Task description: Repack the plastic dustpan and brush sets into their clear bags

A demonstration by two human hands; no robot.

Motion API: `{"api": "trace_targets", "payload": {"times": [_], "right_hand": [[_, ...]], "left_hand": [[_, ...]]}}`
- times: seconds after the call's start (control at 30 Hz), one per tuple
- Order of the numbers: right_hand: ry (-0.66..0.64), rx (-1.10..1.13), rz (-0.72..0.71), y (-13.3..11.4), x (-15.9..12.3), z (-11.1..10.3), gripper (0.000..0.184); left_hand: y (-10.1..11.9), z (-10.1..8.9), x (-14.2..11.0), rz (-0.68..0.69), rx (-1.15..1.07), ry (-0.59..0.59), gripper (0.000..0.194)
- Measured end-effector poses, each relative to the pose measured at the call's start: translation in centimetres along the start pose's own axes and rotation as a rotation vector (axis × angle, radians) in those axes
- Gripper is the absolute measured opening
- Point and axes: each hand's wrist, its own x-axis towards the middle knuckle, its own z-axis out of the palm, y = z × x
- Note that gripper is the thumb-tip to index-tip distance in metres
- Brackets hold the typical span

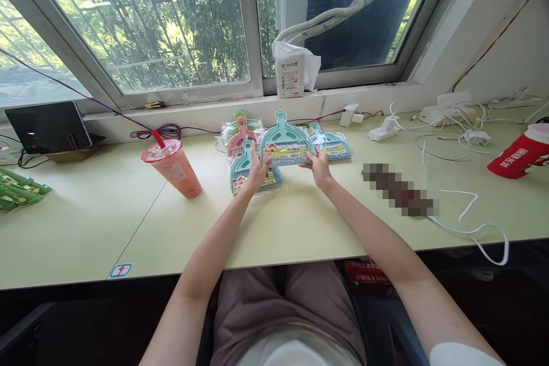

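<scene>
Between my two hands a packaged turquoise dustpan-and-brush set [286, 138] is held up above the table, handle pointing away from me. My left hand [258, 171] grips its left edge, fingers closed. The right edge is pinched by my right hand [319, 166]. Just left of it lies another turquoise dustpan set [243, 167] in clear wrap, partly behind my left hand. Beyond that are a pink dustpan set [241, 136] and a green one [239, 114], overlapping. To the right rests one more turquoise dustpan set [332, 143], partly covered by the held one.
A drink cup with a straw [174, 167] stands to the left, near a tablet [49, 128]. On the right are a blurred-out object [398, 190], a white cable [476, 231], a power strip [384, 128] and a red cup [517, 154]. A white box [290, 75] sits on the windowsill.
</scene>
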Motion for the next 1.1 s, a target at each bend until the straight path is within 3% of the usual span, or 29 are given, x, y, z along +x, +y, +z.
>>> {"api": "trace_targets", "payload": {"times": [0.07,0.23,0.3,0.53,0.73,0.83,0.97,1.1], "right_hand": [[-0.023,-0.016,-0.014,-0.2,-0.2,0.2,0.040],[-0.068,-0.039,-0.005,-0.6,-0.6,0.5,0.045],[-0.077,-0.067,0.006,-0.7,-0.6,0.5,0.047],[-0.087,-0.222,-0.052,-0.3,-0.6,0.4,0.077],[-0.043,-0.250,-0.083,-0.7,-0.7,0.7,0.063],[-0.067,-0.236,-0.109,-1.1,-0.7,0.7,0.056],[-0.210,-0.137,-0.052,-1.6,-0.1,0.0,0.053],[-0.230,-0.079,-0.023,-1.6,0.3,-0.4,0.056]], "left_hand": [[-0.5,-0.3,0.6,0.013,0.000,0.074,0.071],[-1.0,-1.2,1.3,-0.036,0.035,0.041,0.026],[-0.9,-1.1,1.2,-0.035,0.067,0.058,0.018],[-1.0,0.2,0.5,0.016,0.216,0.150,0.014],[-1.0,0.6,-0.2,0.091,0.308,0.183,0.051],[-1.0,0.7,-0.2,0.108,0.298,0.215,0.040],[-1.0,0.6,0.2,0.125,0.214,0.230,0.023],[-1.0,0.5,0.5,0.115,0.140,0.194,0.022]]}}
